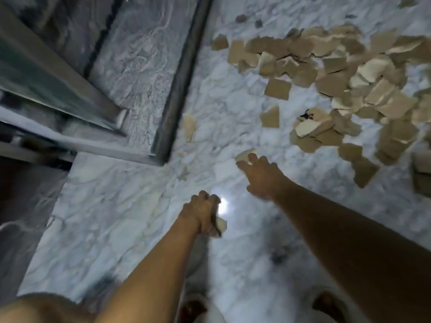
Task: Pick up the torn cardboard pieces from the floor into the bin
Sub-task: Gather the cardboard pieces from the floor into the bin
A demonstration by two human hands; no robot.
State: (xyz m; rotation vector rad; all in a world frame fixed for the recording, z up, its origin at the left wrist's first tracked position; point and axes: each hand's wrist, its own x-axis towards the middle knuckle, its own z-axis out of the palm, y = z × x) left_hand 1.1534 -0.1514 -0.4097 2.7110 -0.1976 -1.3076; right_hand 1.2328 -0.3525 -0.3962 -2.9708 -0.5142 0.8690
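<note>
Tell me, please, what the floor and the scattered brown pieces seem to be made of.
Floor: likely polished marble, white with grey veins and a bright glare spot. Torn pieces: probably cardboard, matte brown with ragged paler edges.

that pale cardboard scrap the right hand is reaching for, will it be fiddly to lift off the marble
Probably a little. The pale scrap lies flat on glossy marble floor, so the right hand may need to slide it or pry an edge. It looks small and thin, so likely light and fairly stiff, unlikely to roll.
</note>
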